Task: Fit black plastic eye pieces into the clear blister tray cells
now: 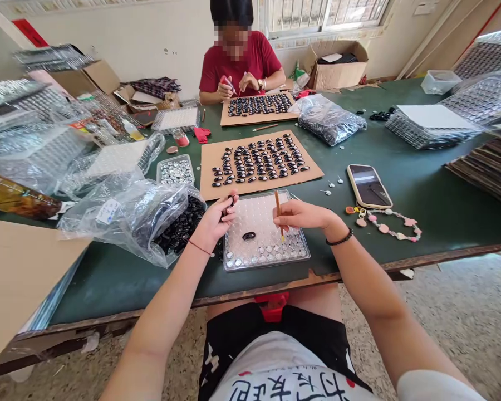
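Observation:
My left hand point(217, 218) is closed, pinching a small black oval piece point(232, 196) near the left side of a clear plastic tray point(250, 207). In my right hand point(297, 215) is a thin wooden stick point(278, 205), held upright like a pen. Its yellowish tip points down at the round shiny silver pieces point(275, 249) that sit in the tray's front rows. A black oval piece point(249, 236) with an opening lies on the tray between my hands.
A plastic bag point(129, 217) of black pieces stands left. Behind the tray, a cardboard sheet point(211, 161) carries rows of black pieces with shiny tops. A box of silver pieces point(175, 170) and a phone point(369, 186) flank it. Opposite, a person point(242, 61) works at another sheet.

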A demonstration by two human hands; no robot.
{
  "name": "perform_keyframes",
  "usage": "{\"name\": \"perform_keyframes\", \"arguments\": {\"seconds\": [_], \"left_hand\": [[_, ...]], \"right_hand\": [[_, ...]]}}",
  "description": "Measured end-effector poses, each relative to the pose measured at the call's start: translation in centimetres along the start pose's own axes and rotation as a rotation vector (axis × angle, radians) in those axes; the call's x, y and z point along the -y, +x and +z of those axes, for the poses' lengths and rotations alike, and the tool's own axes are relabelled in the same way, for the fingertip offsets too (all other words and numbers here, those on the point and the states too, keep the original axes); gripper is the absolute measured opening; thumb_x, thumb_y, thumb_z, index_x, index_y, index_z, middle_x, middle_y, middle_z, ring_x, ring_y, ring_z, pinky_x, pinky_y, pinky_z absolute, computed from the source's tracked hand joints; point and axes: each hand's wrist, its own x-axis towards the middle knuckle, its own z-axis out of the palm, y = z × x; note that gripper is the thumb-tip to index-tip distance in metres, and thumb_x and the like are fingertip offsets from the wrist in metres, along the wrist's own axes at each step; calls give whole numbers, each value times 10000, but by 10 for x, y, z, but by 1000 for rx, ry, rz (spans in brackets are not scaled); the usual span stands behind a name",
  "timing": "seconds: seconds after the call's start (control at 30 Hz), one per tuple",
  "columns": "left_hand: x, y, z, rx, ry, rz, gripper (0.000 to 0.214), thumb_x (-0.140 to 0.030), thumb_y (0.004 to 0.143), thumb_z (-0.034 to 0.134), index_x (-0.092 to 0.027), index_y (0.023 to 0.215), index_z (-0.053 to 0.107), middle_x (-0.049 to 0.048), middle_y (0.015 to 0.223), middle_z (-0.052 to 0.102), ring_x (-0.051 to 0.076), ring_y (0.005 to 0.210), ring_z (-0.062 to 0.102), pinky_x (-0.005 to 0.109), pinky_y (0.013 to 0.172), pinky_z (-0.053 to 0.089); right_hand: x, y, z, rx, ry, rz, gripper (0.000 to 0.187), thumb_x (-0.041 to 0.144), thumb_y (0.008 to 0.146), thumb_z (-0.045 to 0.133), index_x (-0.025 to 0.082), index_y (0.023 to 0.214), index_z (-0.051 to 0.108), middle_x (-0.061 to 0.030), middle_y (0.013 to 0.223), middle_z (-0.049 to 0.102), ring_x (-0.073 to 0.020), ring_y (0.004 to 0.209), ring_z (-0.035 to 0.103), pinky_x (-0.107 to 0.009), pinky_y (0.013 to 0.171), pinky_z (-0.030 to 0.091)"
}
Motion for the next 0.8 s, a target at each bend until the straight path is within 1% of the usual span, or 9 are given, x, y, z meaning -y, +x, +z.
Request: {"name": "perform_keyframes", "arguments": {"seconds": [0.1,0.2,0.33,0.4,0.47,0.53,0.6,0.7,0.8], "left_hand": [[4,1,0,1,62,0,189,-49,799,430,-104,928,556,10,705,495,6,395,360,85,285,225],[9,-1,2,12,122,8,200,-81,806,428,-115,957,554,-12,655,444,7,380,336,91,290,213],[12,-2,3,-3,179,41,156,-113,800,439,-127,914,545,-32,613,393,11,367,310,106,301,185],[12,-3,4,-9,232,77,99,-154,795,467,-143,867,534,-48,574,361,15,354,281,117,309,169],[14,-4,6,-10,315,134,85,-212,785,504,-159,847,528,-57,552,351,18,351,263,127,322,159],[17,-6,9,-18,435,188,136,-278,770,536,-160,838,542,-58,538,362,20,359,263,136,336,151],[21,-7,12,-27,591,220,208,-343,746,564,-142,799,574,-57,508,364,22,372,264,147,350,154],[28,-9,14,-17,828,264,292,-396,701,605,-108,747,626,-40,481,395,38,419,321,166,388,210],[33,-10,15,4,887,291,357,-391,684,621,-109,902,642,-19,550,474,58,475,393,183,435,273]], "right_hand": [[-4,-2,-4,-30,-108,34,229,281,849,441,123,695,501,12,592,517,-71,550,480,-177,519,371],[-7,-3,-6,0,-202,57,233,277,847,441,129,674,494,12,591,524,-78,553,485,-196,545,380],[-6,-5,-7,-1,-215,75,220,270,837,465,131,671,505,7,594,531,-83,548,489,-197,528,375],[-5,-5,-6,-101,-117,51,225,296,843,462,131,700,515,8,589,517,-73,508,462,-189,487,360],[-5,-2,-4,-321,19,-22,238,335,858,442,133,757,519,10,605,501,-58,459,421,-182,437,330],[-6,3,1,-564,132,-125,241,364,863,436,140,811,508,8,643,497,-46,429,397,-181,410,310],[-7,9,7,-729,190,-208,233,378,854,458,149,838,497,6,669,502,-41,412,395,-182,395,303],[-8,18,19,-822,219,-261,239,391,846,476,153,829,492,6,662,509,-40,390,396,-185,378,299],[-7,22,28,-829,217,-262,251,402,850,464,152,835,493,3,671,523,-39,387,402,-185,373,304]]}}
